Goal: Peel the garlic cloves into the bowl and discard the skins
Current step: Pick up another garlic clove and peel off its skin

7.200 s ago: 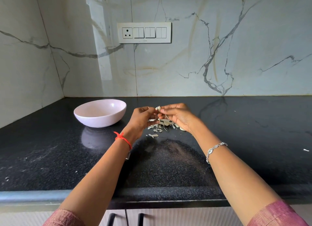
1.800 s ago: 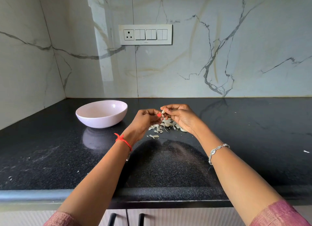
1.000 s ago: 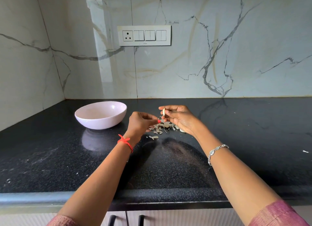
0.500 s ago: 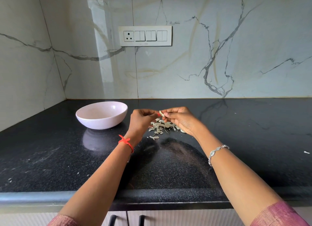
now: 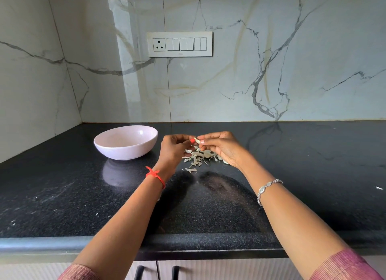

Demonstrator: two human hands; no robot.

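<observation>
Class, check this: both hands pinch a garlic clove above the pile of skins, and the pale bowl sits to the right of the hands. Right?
Not quite: the head view shows the bowl to the left of the hands, not the right. The left hand and right hand do pinch the garlic clove above the pile of skins.

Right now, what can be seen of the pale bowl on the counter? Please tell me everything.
The bowl is round, wide and shallow, pale pink, glossy like glazed ceramic or plastic. It stands upright on the black speckled counter, which mirrors it in front. The part of its inside that shows holds nothing. Only the counter touches it; the left hand and right hand pinch a garlic clove to its right, apart from it.
</observation>
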